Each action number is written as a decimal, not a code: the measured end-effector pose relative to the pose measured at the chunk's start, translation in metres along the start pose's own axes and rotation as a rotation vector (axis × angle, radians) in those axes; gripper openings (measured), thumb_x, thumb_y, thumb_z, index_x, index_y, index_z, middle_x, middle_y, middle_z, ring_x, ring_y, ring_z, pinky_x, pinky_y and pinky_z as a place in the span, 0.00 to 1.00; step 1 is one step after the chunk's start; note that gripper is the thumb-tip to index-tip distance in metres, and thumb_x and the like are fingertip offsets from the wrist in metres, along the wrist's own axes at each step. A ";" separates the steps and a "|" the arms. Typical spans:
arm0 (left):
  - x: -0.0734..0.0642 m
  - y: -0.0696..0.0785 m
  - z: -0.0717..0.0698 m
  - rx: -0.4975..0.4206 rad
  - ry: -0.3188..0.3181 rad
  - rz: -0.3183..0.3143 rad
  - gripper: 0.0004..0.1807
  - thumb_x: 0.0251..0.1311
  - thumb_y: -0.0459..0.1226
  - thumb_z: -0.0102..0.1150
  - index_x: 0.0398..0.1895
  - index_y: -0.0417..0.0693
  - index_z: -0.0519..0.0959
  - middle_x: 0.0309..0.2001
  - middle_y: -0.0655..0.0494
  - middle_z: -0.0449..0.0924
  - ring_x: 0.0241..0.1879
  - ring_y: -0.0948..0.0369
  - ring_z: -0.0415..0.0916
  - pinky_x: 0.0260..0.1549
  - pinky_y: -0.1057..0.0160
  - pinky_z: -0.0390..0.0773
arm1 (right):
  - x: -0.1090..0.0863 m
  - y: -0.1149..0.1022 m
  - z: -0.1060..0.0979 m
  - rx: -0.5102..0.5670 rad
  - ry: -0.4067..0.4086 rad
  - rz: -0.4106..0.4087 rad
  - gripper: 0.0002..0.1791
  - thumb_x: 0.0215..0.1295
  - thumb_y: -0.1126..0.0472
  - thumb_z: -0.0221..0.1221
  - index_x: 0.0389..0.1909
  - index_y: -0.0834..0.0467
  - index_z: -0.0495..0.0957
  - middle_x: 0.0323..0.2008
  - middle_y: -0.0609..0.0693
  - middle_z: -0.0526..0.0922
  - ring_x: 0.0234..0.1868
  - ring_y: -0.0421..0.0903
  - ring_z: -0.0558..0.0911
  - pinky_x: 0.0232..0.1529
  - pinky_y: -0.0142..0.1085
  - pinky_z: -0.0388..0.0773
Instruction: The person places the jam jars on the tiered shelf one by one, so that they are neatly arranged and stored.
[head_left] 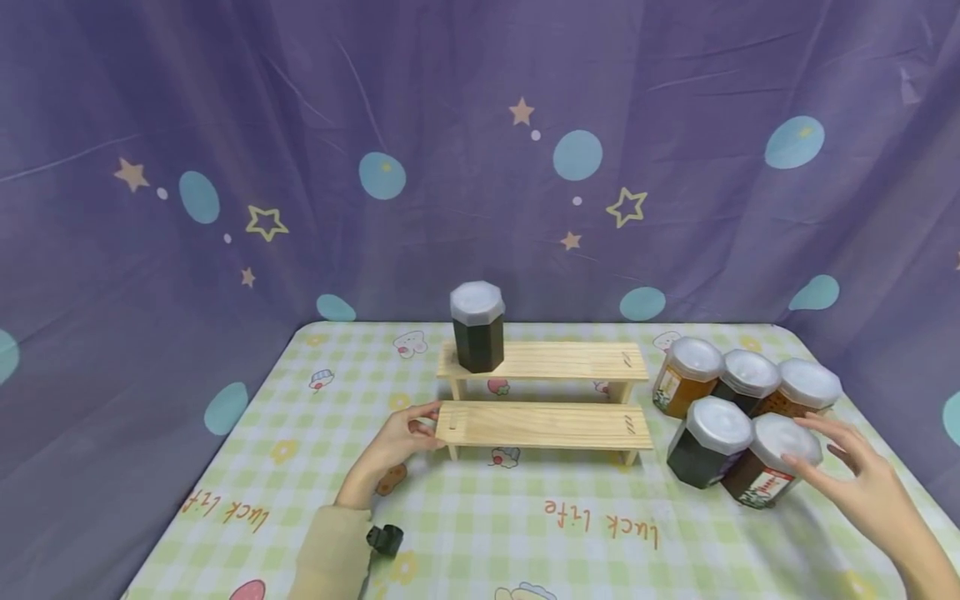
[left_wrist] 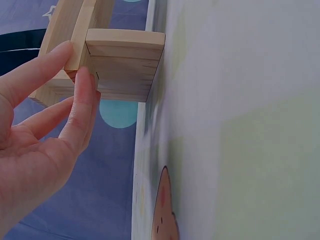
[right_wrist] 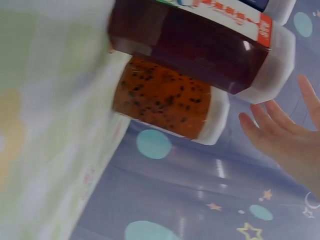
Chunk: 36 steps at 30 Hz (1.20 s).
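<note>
My left hand (head_left: 401, 437) pinches the left end of the lower board of a two-step wooden shelf (head_left: 540, 427). Thumb and fingertips (left_wrist: 84, 80) lie on opposite faces of the wood in the left wrist view. At the right, my right hand (head_left: 862, 483) hovers beside the white lid of a dark red jar (head_left: 761, 475), thumb and fingers spread. The right wrist view shows the fingertips near that jar's lid (right_wrist: 272, 65), with nothing gripped. On the upper board's left end stands a black jar (head_left: 480, 342) with a white lid.
Close to the dark red jar stand another black jar (head_left: 701, 454), an orange-brown jar (head_left: 682, 387), a dark jar (head_left: 742, 383) and a speckled orange jar (right_wrist: 160, 100). A green checked cloth (head_left: 480, 533) covers the table. A purple curtain (head_left: 480, 233) hangs behind.
</note>
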<state>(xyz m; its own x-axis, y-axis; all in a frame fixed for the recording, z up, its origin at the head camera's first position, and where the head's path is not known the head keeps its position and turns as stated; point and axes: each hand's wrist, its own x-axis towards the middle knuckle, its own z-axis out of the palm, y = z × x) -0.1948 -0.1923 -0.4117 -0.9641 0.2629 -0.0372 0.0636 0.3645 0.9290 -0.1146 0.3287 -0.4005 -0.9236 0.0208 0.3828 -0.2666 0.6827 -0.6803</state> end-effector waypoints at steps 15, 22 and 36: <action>-0.001 0.002 0.000 -0.007 -0.010 0.004 0.33 0.45 0.23 0.59 0.58 0.25 0.61 0.46 0.34 0.67 0.33 0.55 0.72 0.29 0.69 0.72 | -0.001 0.030 0.001 0.137 -0.193 0.151 0.37 0.59 0.65 0.55 0.68 0.49 0.49 0.59 0.35 0.53 0.56 0.22 0.52 0.39 0.13 0.61; 0.009 -0.021 -0.002 -0.026 -0.006 0.012 0.34 0.44 0.26 0.62 0.58 0.29 0.62 0.46 0.38 0.68 0.32 0.58 0.72 0.29 0.68 0.72 | 0.003 0.028 0.009 0.189 -0.152 0.066 0.37 0.53 0.72 0.58 0.64 0.55 0.57 0.51 0.29 0.61 0.45 0.19 0.65 0.35 0.17 0.66; 0.004 -0.010 -0.001 -0.031 -0.017 0.009 0.33 0.45 0.24 0.60 0.58 0.27 0.61 0.46 0.36 0.67 0.33 0.55 0.72 0.29 0.67 0.72 | 0.004 0.056 0.022 0.232 -0.107 -0.019 0.39 0.47 0.77 0.60 0.63 0.59 0.59 0.50 0.32 0.65 0.44 0.24 0.69 0.36 0.17 0.67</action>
<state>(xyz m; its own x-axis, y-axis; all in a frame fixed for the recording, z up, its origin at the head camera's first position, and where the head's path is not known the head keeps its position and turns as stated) -0.1992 -0.1961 -0.4208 -0.9590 0.2814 -0.0351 0.0636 0.3342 0.9404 -0.1394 0.3508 -0.4506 -0.9383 -0.0762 0.3373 -0.3291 0.4963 -0.8033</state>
